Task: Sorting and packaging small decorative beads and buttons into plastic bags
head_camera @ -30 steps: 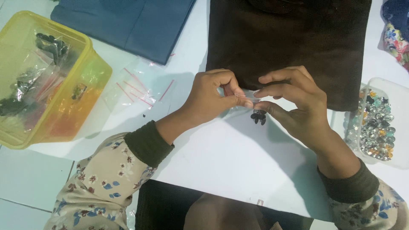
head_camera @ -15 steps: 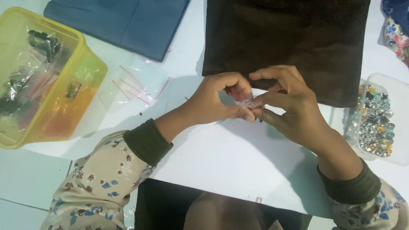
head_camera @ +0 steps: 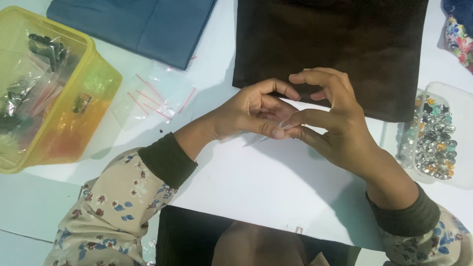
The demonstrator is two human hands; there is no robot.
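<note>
Since the earlier frame the small dark piece below the fingers had gone from view. Two hands met just below the dark brown cloth [head_camera: 330,49]: the left hand [head_camera: 251,111] and right hand [head_camera: 335,123] pinched one small clear bag [head_camera: 286,125] between their fingertips, its long axis seemingly running left to right, though it was mostly hidden.

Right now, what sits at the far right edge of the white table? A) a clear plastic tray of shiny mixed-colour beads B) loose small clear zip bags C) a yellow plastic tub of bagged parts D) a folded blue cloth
A: the clear plastic tray of shiny mixed-colour beads lies by the right hand; the yellow plastic tub is far left.
</note>
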